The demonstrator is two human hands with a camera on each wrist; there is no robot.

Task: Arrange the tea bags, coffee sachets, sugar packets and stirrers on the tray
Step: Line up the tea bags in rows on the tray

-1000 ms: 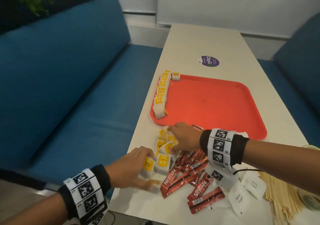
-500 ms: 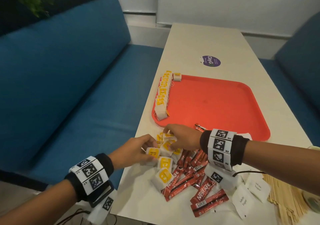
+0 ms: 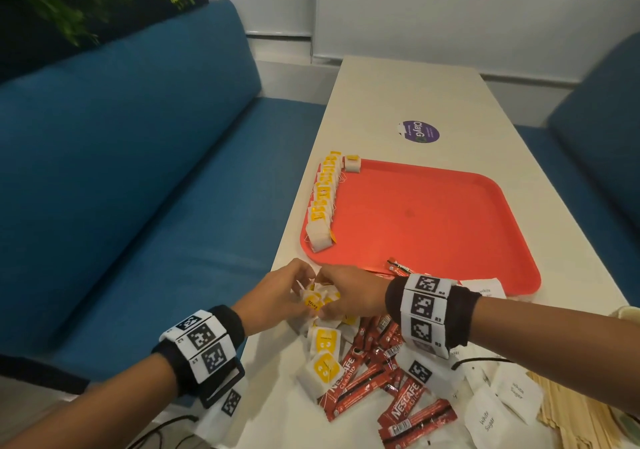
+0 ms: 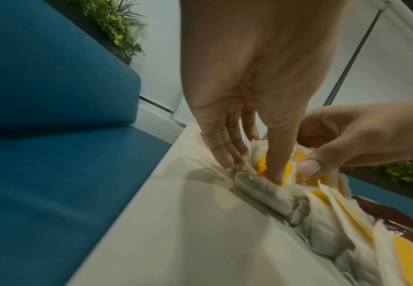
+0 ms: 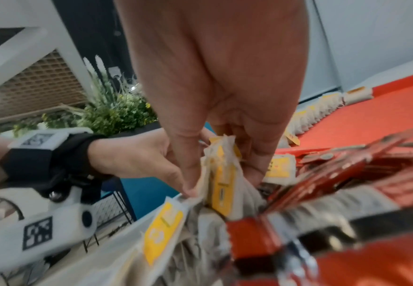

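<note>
Just short of the tray point(image 3: 512, 268), both hands bunch loose tea bags point(image 3: 317, 298) on the worktop point(image 3: 408, 88). The left hand point(image 3: 273, 296) and right hand point(image 3: 353, 292) each have their grip clamped on the bunch, probably to carry it over together.

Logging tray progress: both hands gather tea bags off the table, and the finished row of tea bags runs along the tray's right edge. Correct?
Not quite. In the head view the row of tea bags lines the left edge of the tray. Both the left hand and right hand do gather tea bags.

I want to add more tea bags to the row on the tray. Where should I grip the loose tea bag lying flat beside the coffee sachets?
Probably best from above: pinch the flat tea bag at its left edge, facing bare table; its right edge meets the coffee sachets.
</note>
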